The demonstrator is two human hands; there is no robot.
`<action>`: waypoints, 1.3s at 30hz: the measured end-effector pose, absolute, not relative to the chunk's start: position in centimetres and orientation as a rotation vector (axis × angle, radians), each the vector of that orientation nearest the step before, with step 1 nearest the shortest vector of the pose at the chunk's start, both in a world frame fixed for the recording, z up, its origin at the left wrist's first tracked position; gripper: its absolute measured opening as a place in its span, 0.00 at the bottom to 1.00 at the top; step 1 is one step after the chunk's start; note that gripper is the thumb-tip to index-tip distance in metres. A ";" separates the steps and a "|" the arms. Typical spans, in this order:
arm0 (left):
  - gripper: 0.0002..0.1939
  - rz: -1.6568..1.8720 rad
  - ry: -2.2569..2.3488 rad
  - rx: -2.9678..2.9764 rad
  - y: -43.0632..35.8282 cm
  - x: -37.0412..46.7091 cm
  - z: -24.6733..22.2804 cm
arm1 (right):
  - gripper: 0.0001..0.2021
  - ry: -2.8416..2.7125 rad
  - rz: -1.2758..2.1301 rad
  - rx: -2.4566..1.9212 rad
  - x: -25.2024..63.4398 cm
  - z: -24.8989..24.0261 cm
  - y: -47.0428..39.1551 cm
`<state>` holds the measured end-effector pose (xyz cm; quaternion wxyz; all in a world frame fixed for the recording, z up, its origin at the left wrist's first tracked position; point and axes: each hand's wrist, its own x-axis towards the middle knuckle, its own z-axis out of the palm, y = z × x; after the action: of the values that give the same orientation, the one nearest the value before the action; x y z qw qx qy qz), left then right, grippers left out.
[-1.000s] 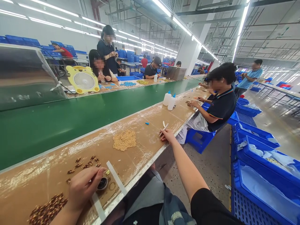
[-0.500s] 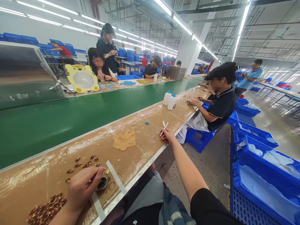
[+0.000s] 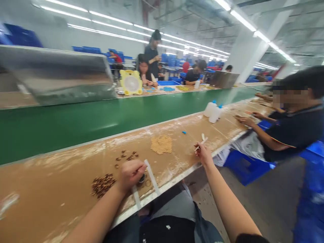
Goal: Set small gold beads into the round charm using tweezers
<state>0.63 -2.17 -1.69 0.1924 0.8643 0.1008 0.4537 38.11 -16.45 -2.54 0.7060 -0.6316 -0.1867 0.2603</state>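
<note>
My left hand (image 3: 132, 174) is closed, fingertips together, over a small round dark pot (image 3: 142, 179) that it partly covers. Whatever those fingers hold, if anything, is hidden. A pile of small shiny brown pieces (image 3: 103, 185) lies left of this wrist, and several more brown pieces (image 3: 131, 156) are scattered just beyond the knuckles. My right hand (image 3: 204, 154) pinches a thin white stick (image 3: 204, 140) above the table near its front edge. Close by its tip is a second short white piece (image 3: 203, 136). Between the hands lies a flat patch of small tan beads (image 3: 161, 145).
White tape strips (image 3: 152, 178) mark the table by the pot. A blue cap (image 3: 184, 132) and two white bottles (image 3: 214, 114) stand farther right. The green conveyor belt (image 3: 101, 118) runs behind. A co-worker (image 3: 291, 125) sits at my right on a blue stool (image 3: 246, 167).
The view has swung left, shifting everything rightward in the picture. A small yellow-green piece seen at my left fingertips no longer shows. My right hand keeps the white stick.
</note>
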 end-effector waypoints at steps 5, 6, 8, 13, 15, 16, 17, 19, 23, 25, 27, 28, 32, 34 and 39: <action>0.20 0.948 0.516 2.258 -1.8 1.2 -2.2 | 0.29 -0.554 0.924 -1.175 27.4 -1.5 -12.5; 0.22 0.902 0.538 2.198 -1.7 1.3 -2.3 | 0.28 -0.580 0.977 -1.130 25.2 -1.3 -11.7; 0.27 0.834 0.536 2.052 -1.8 1.5 -2.3 | 0.27 -0.621 1.053 -1.050 21.7 -1.0 -10.2; 0.35 0.820 0.552 1.619 -2.2 2.0 -2.2 | 0.21 -0.659 1.146 -0.957 17.6 -0.4 -7.2; 0.36 0.868 0.583 1.496 -2.0 2.2 -2.3 | 0.20 -0.647 1.162 -0.941 17.2 -0.3 -6.6; 0.36 0.886 0.589 1.459 -1.8 2.3 -2.3 | 0.20 -0.642 1.172 -0.933 17.1 -0.3 -6.4; 0.36 0.900 0.594 1.434 -1.6 2.3 -2.3 | 0.20 -0.636 1.187 -0.925 17.0 -0.2 -6.3; 0.35 0.904 0.598 1.414 -1.2 2.4 -2.4 | 0.21 -0.622 1.226 -0.910 16.8 -0.2 -6.2; 0.33 0.867 0.604 1.439 -0.7 2.2 -2.5 | 0.20 -0.569 1.326 -0.878 16.6 -0.2 -6.4; 0.32 0.856 0.612 1.473 -0.8 2.0 -2.3 | 0.20 -0.546 1.373 -0.857 16.6 -0.2 -6.5; 0.29 0.871 0.631 1.514 -1.2 1.8 -1.9 | 0.19 -0.514 1.437 -0.812 16.6 -0.1 -6.8; 0.28 0.885 0.643 1.531 -1.5 1.6 -1.7 | 0.19 -0.495 1.471 -0.781 16.5 0.0 -7.0; 0.25 0.950 0.666 1.528 -2.6 1.3 -1.3 | 0.20 -0.503 1.536 -0.725 16.7 0.2 -7.9; 0.27 0.974 0.679 1.471 -2.7 1.6 -1.5 | 0.19 -0.570 1.502 -0.774 17.0 0.3 -8.2; 0.30 0.986 0.657 1.072 -1.3 2.6 -2.1 | 0.20 -0.643 1.368 -0.883 18.8 -0.1 -7.8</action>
<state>2.64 -1.34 -2.12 0.6975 0.4809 0.2946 0.4422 18.77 -7.76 -0.12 0.6408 -0.3871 -0.2820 0.6000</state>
